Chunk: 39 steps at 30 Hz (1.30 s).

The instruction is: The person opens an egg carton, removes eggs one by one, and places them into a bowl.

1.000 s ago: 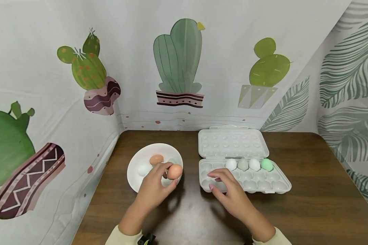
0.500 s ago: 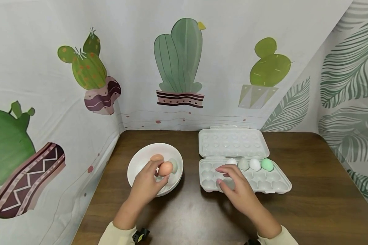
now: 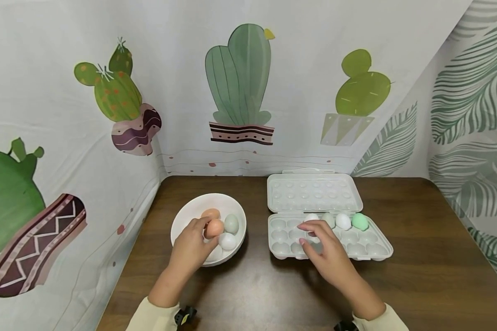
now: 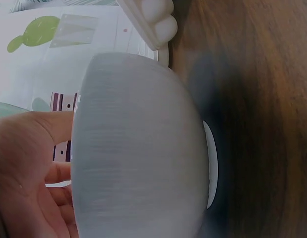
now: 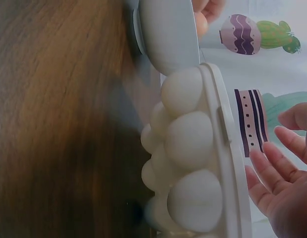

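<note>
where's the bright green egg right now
In the head view, the green egg sits in the far right cup of the tray's back row, beside a white egg.

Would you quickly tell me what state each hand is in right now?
Left hand: holds a brown egg over the white bowl.
Right hand: open, fingers relaxed over the pale plastic egg tray, holding nothing.

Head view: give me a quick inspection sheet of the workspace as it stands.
Surface: dark wooden table.
Job's things: white bowl holding eggs; open egg tray with four eggs in its far row; brown egg.
Clutter: nothing seen.
Hands: left hand pinches the brown egg over the bowl; right hand hovers open over the tray's left cells.
Cables: nothing seen.
Surroundings: cactus-print backdrop, leaf print at right.
</note>
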Tool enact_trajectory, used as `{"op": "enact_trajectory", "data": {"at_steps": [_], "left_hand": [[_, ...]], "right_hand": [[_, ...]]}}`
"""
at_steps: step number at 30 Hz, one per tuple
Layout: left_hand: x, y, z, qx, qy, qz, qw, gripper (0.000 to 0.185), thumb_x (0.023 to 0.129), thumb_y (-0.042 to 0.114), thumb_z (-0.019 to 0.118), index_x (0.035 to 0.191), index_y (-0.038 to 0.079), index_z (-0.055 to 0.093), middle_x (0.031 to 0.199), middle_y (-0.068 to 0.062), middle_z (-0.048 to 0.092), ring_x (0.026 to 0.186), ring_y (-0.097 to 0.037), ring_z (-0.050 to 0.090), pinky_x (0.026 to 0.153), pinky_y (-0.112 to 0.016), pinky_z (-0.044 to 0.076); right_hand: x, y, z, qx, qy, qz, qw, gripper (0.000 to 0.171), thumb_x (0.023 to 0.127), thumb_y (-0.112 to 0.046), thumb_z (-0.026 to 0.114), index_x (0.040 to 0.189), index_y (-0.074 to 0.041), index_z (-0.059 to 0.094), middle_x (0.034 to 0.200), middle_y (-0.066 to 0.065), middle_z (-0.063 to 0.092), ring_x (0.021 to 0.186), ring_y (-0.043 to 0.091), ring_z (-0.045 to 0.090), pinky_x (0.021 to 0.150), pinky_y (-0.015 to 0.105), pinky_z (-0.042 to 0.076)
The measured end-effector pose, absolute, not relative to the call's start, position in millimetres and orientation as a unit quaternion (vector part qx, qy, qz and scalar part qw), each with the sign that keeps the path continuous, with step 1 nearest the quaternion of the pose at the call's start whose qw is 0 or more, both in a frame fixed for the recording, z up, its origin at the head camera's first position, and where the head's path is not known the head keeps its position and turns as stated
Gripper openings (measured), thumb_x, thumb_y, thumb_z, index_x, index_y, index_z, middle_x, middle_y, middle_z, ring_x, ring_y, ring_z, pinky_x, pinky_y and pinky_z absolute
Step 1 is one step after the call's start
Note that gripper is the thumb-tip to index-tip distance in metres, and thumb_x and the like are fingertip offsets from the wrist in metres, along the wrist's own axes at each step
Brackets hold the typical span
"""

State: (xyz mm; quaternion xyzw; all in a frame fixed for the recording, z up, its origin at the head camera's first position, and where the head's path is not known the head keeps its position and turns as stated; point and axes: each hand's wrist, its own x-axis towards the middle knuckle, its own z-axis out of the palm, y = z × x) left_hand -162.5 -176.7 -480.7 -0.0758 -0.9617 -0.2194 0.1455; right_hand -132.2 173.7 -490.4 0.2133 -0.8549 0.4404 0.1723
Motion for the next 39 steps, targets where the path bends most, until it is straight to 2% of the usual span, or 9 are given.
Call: {"op": "enact_trajectory", "data": {"at_steps": [8, 12, 16, 18, 23, 26, 33, 39], "left_hand": [[-164, -180, -487, -0.060, -0.971, -0.202, 0.115, 0.049, 0.076, 0.019, 0.077, 0.122, 0.007, 0.069, 0.084, -0.010, 0.064, 0.077, -0.031, 0.064, 0.065, -0.047, 0.050], [-165, -181, -490, -0.061, -0.972, -0.197, 0.111, 0.045, 0.076, 0.018, 0.076, 0.119, 0.007, 0.069, 0.085, -0.013, 0.065, 0.080, -0.035, 0.066, 0.066, -0.050, 0.051], [-166, -180, -492, -0.061, -0.973, -0.192, 0.115, 0.038, 0.076, 0.016, 0.075, 0.113, 0.008, 0.070, 0.082, -0.013, 0.064, 0.077, -0.036, 0.066, 0.062, -0.051, 0.050], [-166, -180, -493, -0.061, -0.973, -0.191, 0.115, 0.036, 0.076, 0.015, 0.075, 0.111, 0.008, 0.070, 0.081, -0.013, 0.064, 0.076, -0.036, 0.066, 0.061, -0.051, 0.049], [-167, -180, -493, -0.063, -0.973, -0.193, 0.112, 0.033, 0.076, 0.015, 0.075, 0.107, 0.009, 0.070, 0.081, -0.013, 0.064, 0.076, -0.036, 0.066, 0.062, -0.051, 0.050], [-167, -180, -492, -0.066, -0.973, -0.196, 0.107, 0.031, 0.076, 0.015, 0.075, 0.106, 0.010, 0.070, 0.081, -0.011, 0.064, 0.078, -0.034, 0.066, 0.064, -0.049, 0.050], [-165, -181, -491, -0.069, -0.973, -0.198, 0.097, 0.030, 0.075, 0.014, 0.075, 0.105, 0.010, 0.068, 0.082, -0.009, 0.063, 0.076, -0.031, 0.064, 0.064, -0.046, 0.049], [-165, -182, -490, -0.068, -0.973, -0.200, 0.090, 0.026, 0.076, 0.014, 0.074, 0.102, 0.011, 0.067, 0.082, -0.010, 0.064, 0.076, -0.031, 0.064, 0.064, -0.046, 0.049]], "right_hand": [[-137, 182, -490, 0.190, -0.864, 0.429, 0.183, 0.033, 0.091, -0.003, 0.070, 0.123, -0.009, 0.066, 0.124, 0.000, 0.061, 0.115, 0.012, 0.057, 0.096, 0.021, 0.049], [-142, 186, -492, 0.175, -0.866, 0.426, 0.195, 0.032, 0.090, -0.001, 0.071, 0.121, -0.008, 0.067, 0.122, 0.001, 0.062, 0.114, 0.015, 0.058, 0.096, 0.014, 0.045], [-148, 189, -493, 0.161, -0.875, 0.413, 0.193, 0.033, 0.090, -0.003, 0.071, 0.122, -0.011, 0.067, 0.123, 0.002, 0.062, 0.116, 0.019, 0.059, 0.100, 0.008, 0.039], [-151, 191, -493, 0.152, -0.883, 0.403, 0.185, 0.033, 0.091, -0.005, 0.070, 0.124, -0.011, 0.066, 0.125, 0.003, 0.061, 0.118, 0.021, 0.059, 0.101, 0.012, 0.040], [-159, 192, -492, 0.131, -0.901, 0.382, 0.158, 0.034, 0.093, -0.009, 0.069, 0.126, -0.010, 0.064, 0.127, 0.007, 0.058, 0.121, 0.027, 0.059, 0.102, 0.040, 0.046], [-166, 192, -493, 0.123, -0.910, 0.371, 0.136, 0.034, 0.093, -0.012, 0.068, 0.127, -0.009, 0.063, 0.129, 0.011, 0.056, 0.123, 0.032, 0.059, 0.102, 0.051, 0.048], [-178, 190, -494, 0.108, -0.932, 0.335, 0.082, 0.039, 0.093, -0.016, 0.068, 0.130, -0.006, 0.062, 0.134, 0.019, 0.053, 0.126, 0.039, 0.055, 0.103, 0.056, 0.048], [-184, 190, -494, 0.116, -0.941, 0.310, 0.063, 0.043, 0.092, -0.017, 0.070, 0.132, -0.003, 0.060, 0.134, 0.024, 0.054, 0.124, 0.042, 0.056, 0.103, 0.056, 0.048]]}}
